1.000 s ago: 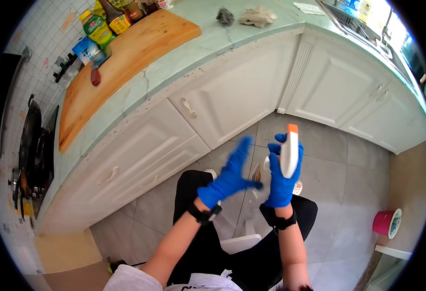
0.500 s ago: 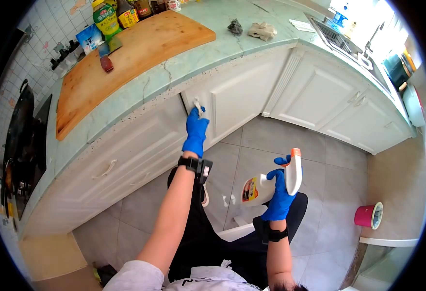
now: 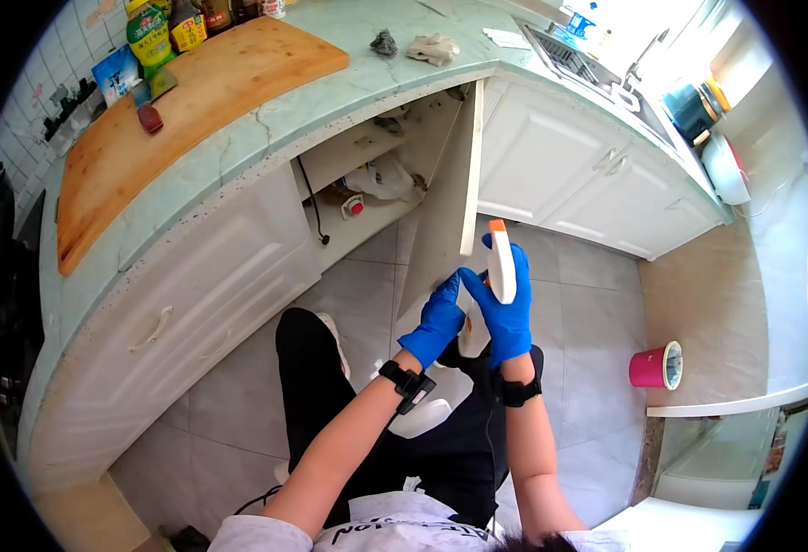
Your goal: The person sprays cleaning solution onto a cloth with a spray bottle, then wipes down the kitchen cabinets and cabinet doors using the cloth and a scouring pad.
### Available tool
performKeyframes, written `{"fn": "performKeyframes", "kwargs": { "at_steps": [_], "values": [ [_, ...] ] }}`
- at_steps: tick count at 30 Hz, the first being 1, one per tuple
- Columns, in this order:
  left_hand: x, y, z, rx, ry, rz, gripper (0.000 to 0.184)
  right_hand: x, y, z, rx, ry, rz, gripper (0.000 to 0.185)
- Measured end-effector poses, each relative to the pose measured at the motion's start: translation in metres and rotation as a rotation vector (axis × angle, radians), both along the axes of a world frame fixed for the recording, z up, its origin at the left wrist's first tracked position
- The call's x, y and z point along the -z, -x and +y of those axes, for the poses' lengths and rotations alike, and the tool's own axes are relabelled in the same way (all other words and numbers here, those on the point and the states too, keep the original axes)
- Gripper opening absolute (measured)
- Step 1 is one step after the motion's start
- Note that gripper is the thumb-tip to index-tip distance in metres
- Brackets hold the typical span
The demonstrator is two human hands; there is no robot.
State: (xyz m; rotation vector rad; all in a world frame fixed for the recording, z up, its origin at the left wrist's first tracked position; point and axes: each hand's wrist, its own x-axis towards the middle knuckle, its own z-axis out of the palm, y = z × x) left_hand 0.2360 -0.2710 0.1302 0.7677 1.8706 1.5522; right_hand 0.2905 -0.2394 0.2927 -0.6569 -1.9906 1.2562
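The white spray bottle (image 3: pixel 502 267) with an orange nozzle tip is upright in my right hand (image 3: pixel 513 317), whose blue-gloved fingers wrap its neck and trigger. My left hand (image 3: pixel 433 322), also gloved in blue, is beside the bottle and close to the lower free edge of the opened cabinet door (image 3: pixel 450 184). Its fingertips are partly hidden, and I cannot see whether they touch the bottle or the door. Inside the open cabinet (image 3: pixel 363 225) are a plastic bag (image 3: pixel 384 177), a bottle with a red cap (image 3: pixel 353 208) and a hanging black cable (image 3: pixel 310 198).
Above the cabinet runs a green countertop (image 3: pixel 284 110) with a wooden cutting board (image 3: pixel 202 101), a scouring pad (image 3: pixel 384 43) and a crumpled cloth (image 3: pixel 433 49). A pink bin (image 3: pixel 648 368) stands on the right. White closed cabinets (image 3: pixel 551 156) sit under the sink (image 3: pixel 579 69).
The cabinet door has swung open, revealing the shelves. My left hand has left its handle and moved right, toward the spray bottle. The view has shifted right.
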Motion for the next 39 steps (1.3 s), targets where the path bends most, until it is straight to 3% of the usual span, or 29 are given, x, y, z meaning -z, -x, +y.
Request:
{"fn": "performKeyframes", "kwargs": {
  "at_steps": [2, 3, 4, 6, 8, 11, 13, 14, 16, 17, 22, 24, 26, 28, 30, 33, 35, 37, 38, 39],
  "values": [
    [0.041, -0.008, 0.027, -0.019, -0.270, -0.283, 0.063, -0.004, 0.005, 0.011, -0.023, -0.494, -0.025, 0.049],
    [0.046, -0.013, 0.035, -0.027, -0.348, -0.357, 0.062, -0.007, 0.007, 0.014, -0.028, -0.542, 0.038, 0.046],
    [0.051, -0.018, 0.043, -0.035, -0.425, -0.431, 0.061, -0.010, 0.009, 0.016, -0.032, -0.543, 0.038, 0.046],
    [0.014, -0.028, 0.037, -0.008, -0.073, 0.174, 0.063, -0.017, 0.007, 0.021, -0.026, -0.524, -0.178, 0.044],
    [-0.007, -0.037, 0.035, -0.018, -0.145, 0.118, 0.070, -0.019, 0.002, 0.032, 0.078, -0.483, -0.222, 0.042],
    [-0.018, -0.062, 0.031, -0.272, -0.121, 0.500, 0.056, -0.016, -0.004, 0.051, 0.017, -0.445, -0.210, 0.039],
    [-0.051, -0.062, 0.007, -0.094, 0.085, 0.172, 0.048, -0.019, -0.005, 0.051, 0.069, -0.344, -0.331, 0.037],
    [-0.047, -0.058, 0.000, -0.090, 0.089, 0.173, 0.048, -0.016, -0.008, 0.063, 0.033, -0.319, -0.323, 0.040],
    [-0.041, -0.043, -0.012, -0.010, -0.136, 0.256, 0.038, -0.011, -0.018, 0.079, 0.030, -0.240, -0.299, 0.042],
    [-0.047, -0.039, -0.018, -0.105, -0.093, 0.197, 0.025, -0.008, -0.023, 0.089, 0.053, -0.185, -0.282, 0.043],
    [-0.050, -0.010, -0.037, -0.205, -0.232, 0.133, 0.018, -0.004, -0.059, 0.144, 0.131, -0.017, -0.226, 0.030],
    [-0.063, 0.000, -0.058, -0.262, -0.262, 0.155, 0.017, 0.009, -0.073, 0.187, 0.240, -0.177, -0.359, 0.032],
    [-0.080, 0.005, -0.072, -0.228, -0.240, 0.317, 0.017, 0.006, -0.084, 0.207, 0.182, -0.068, -0.254, 0.043],
    [-0.085, 0.010, -0.080, -0.196, -0.183, 0.209, 0.016, 0.024, -0.095, 0.252, 0.117, -0.091, -0.219, 0.041],
    [-0.089, 0.012, -0.076, -0.230, -0.156, 0.281, 0.015, 0.028, -0.098, 0.267, 0.204, -0.068, -0.179, 0.045],
    [-0.120, 0.013, -0.082, -0.227, -0.089, 0.429, 0.017, 0.033, -0.101, 0.257, 0.148, -0.006, 0.008, 0.053],
    [-0.139, -0.001, -0.079, -0.171, -0.083, 0.522, 0.020, 0.027, -0.121, 0.223, 0.184, -0.116, 0.327, 0.060],
    [-0.153, -0.011, -0.075, 0.053, -0.100, 0.480, 0.034, 0.010, -0.136, 0.179, 0.239, 0.046, 0.518, 0.010],
    [-0.162, -0.020, -0.069, 0.228, -0.111, 0.327, 0.051, -0.010, -0.141, 0.149, 0.267, 0.119, 0.622, 0.015],
    [-0.172, -0.036, -0.062, 0.330, -0.080, 0.341, 0.062, -0.021, -0.156, 0.108, 0.273, 0.324, 0.730, 0.015]
  ]
}}
